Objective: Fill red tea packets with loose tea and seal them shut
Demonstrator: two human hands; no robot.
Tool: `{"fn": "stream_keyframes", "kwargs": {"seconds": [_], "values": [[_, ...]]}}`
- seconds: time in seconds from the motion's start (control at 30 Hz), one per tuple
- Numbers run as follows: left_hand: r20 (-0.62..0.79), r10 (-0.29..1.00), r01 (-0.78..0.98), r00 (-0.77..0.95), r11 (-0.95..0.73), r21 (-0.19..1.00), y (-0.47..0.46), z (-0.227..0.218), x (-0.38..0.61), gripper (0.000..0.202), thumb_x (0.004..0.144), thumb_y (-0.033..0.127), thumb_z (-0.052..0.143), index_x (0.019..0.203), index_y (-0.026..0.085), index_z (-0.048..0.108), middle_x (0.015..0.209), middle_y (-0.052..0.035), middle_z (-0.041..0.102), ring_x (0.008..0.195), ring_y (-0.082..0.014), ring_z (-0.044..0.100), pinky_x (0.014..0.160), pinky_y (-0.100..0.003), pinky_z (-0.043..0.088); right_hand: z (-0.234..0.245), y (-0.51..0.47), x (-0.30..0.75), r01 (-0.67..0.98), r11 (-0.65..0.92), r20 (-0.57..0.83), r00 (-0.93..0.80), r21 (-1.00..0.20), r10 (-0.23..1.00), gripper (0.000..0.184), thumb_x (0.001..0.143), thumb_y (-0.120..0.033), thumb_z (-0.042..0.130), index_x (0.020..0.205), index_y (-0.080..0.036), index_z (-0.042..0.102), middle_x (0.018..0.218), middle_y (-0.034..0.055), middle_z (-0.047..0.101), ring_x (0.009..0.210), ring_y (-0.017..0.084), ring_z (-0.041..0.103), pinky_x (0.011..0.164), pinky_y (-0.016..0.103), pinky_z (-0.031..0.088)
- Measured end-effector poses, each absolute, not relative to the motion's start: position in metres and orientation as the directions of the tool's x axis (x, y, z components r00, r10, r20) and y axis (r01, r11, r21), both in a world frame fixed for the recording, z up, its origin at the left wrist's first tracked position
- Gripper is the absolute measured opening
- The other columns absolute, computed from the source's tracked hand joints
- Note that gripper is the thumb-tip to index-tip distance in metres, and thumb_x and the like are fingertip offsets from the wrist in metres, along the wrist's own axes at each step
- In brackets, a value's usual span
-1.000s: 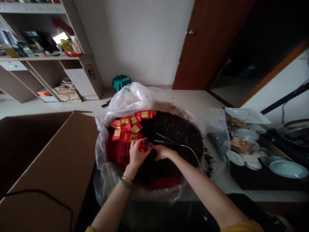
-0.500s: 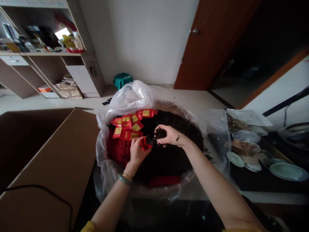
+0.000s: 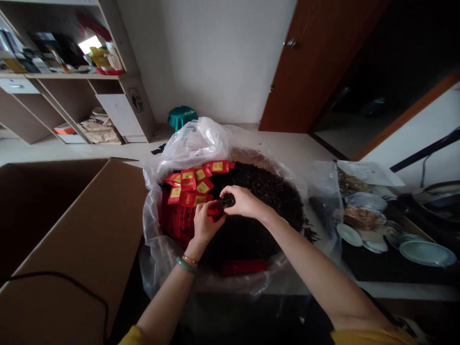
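Note:
My left hand (image 3: 203, 223) is closed round a small red packet (image 3: 214, 211), held over a wide round basket lined with clear plastic (image 3: 158, 244). My right hand (image 3: 241, 201) is pinched at the packet's mouth with a bit of dark loose tea between the fingers. The basket is filled with dark loose tea leaves (image 3: 268, 191). Several red packets with yellow labels (image 3: 192, 184) lie piled at its far left side. One flat red packet (image 3: 244, 266) rests at the near rim.
A large open cardboard box (image 3: 68, 239) stands to the left. Bowls and plates (image 3: 366, 223) crowd a dark table on the right. Shelves (image 3: 72, 81), a green stool (image 3: 182, 116) and a brown door (image 3: 309, 62) are behind.
My right hand went out over the tea, gathered a pinch of leaves, then came back to the mouth of the red packet in my left hand. The left hand barely moved.

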State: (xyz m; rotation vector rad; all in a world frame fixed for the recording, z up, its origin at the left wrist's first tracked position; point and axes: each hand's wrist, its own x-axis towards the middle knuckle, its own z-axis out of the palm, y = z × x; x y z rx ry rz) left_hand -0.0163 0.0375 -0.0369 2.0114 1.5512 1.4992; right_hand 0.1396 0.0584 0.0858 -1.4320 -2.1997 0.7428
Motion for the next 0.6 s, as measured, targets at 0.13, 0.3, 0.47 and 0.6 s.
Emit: {"fn": "stream_keyframes", "kwargs": {"seconds": [0.13,0.3,0.47,0.6], "values": [[0.584,0.809,0.622,-0.066,-0.424,0.658,0.0376,-0.0377,-0.0151,0.046,0.061,0.022,0.076,0.103,0.022,0.057,0.092,-0.0043,0.061,0.081,-0.0193,0.06,0.072,-0.033,0.055,0.0819,0.0567,0.1391,0.662,0.286,0.013,-0.385,-0.693,0.923,0.031,0.063,-0.01,0.066,0.092,-0.018,0.064,0.084,0.0008,0.067,0.078,0.016,0.062,0.074,0.027,0.047],[0.6,0.798,0.634,-0.061,-0.433,0.641,0.0382,-0.0409,-0.0135,0.06,0.061,0.023,0.076,0.115,0.02,0.051,0.102,-0.0077,0.061,0.094,-0.0232,0.06,0.082,-0.038,0.053,0.0764,0.0552,0.1371,0.583,0.165,-0.095,-0.39,-0.795,0.916,0.039,0.065,-0.004,0.059,0.101,-0.018,0.059,0.082,-0.0012,0.064,0.058,0.01,0.058,0.06,0.023,0.049],[0.615,0.788,0.659,0.01,-0.468,0.589,0.0391,-0.041,-0.0135,0.063,0.061,0.023,0.077,0.118,0.021,0.049,0.104,-0.0079,0.062,0.096,-0.0239,0.06,0.083,-0.038,0.053,0.0765,0.0572,0.1388,0.398,-0.049,-0.246,-0.461,-0.916,0.853,0.04,0.068,0.0,0.048,0.103,-0.018,0.053,0.081,-0.0023,0.06,0.054,0.008,0.056,0.053,0.022,0.052],[0.651,0.753,0.658,0.095,-0.538,0.527,0.0405,-0.0415,-0.0139,0.05,0.063,0.025,0.076,0.108,0.02,0.053,0.097,-0.0062,0.065,0.089,-0.0226,0.061,0.079,-0.036,0.053,0.0808,0.0618,0.142,0.406,-0.041,-0.284,-0.558,-0.913,0.78,0.039,0.067,0.002,0.043,0.099,-0.018,0.055,0.093,0.0009,0.062,0.07,0.011,0.061,0.052,0.021,0.054]]}}
